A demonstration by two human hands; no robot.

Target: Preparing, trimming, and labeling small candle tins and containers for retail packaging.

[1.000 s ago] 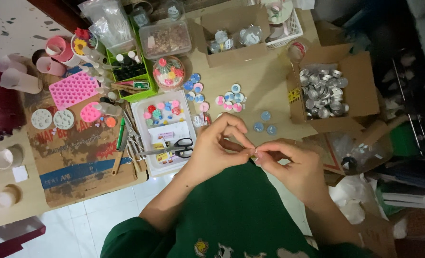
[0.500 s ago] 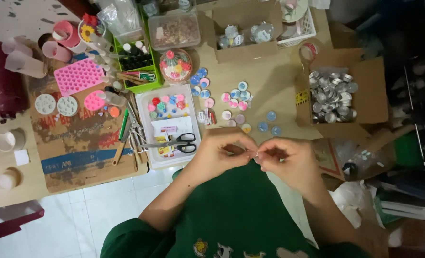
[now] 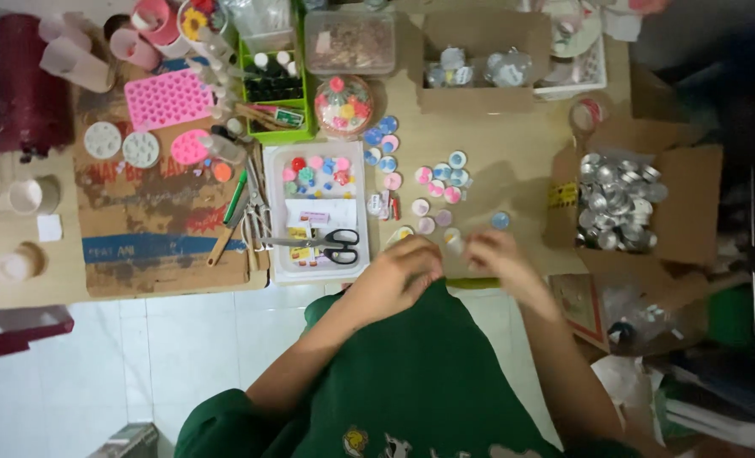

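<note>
Both hands meet at the table's near edge — left hand (image 3: pixel 403 273) curled, right hand (image 3: pixel 498 259) blurred, so I cannot tell the finger grip. A small pale round piece (image 3: pixel 453 244) sits between them, scissors (image 3: pixel 325 246) just left.

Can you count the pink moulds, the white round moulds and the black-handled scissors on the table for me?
pink moulds: 2
white round moulds: 2
black-handled scissors: 1
Total: 5
</note>
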